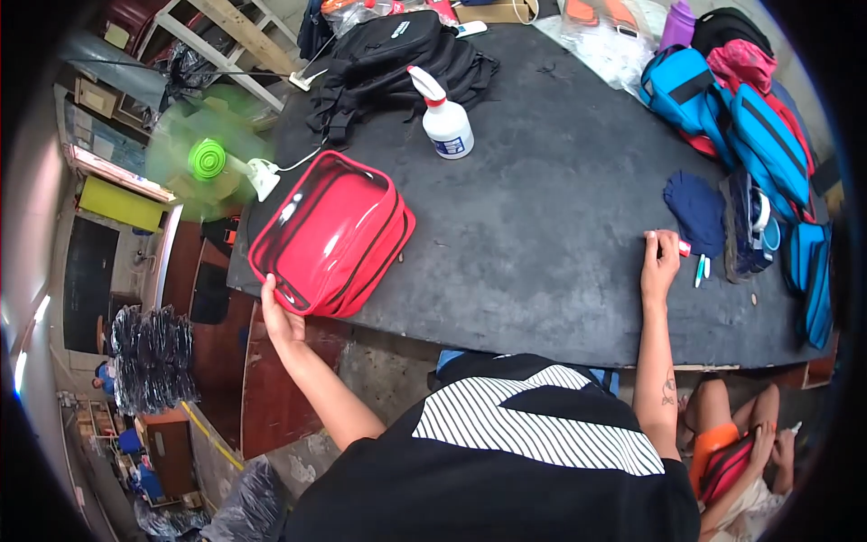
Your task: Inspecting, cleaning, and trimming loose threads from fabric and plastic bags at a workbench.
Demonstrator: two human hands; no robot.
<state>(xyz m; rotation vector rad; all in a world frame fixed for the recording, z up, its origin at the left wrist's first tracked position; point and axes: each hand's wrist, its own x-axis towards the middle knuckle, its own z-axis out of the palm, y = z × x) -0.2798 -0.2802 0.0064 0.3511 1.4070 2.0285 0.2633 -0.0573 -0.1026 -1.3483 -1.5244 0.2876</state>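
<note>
Red glossy material covers the boxy bag (pixel 327 237) at the left end of the dark surface (pixel 524 244), its clear window facing up and its near corner reaching the edge. The left hand (pixel 285 323) clasps that near left corner, some of its fingers hidden beneath the bag. Well apart, toward the right end, the right hand (pixel 662 257) has its fingers curled; a small red object (pixel 685 248) shows just beside them, and I cannot tell whether they grip it. Two slim pens (pixel 700 270) lie near this hand, with a crumpled navy cloth (pixel 695 212) beyond it and blue bags (pixel 768 144) farther right. A white spray bottle (pixel 448 129) with a red collar stands upright between the bag and a black backpack (pixel 384 59) at the far side. Left of the bag, a green fan (pixel 208 159) shows blurred blades. At lower right, another person (pixel 745 479) holds something red and black.
</note>
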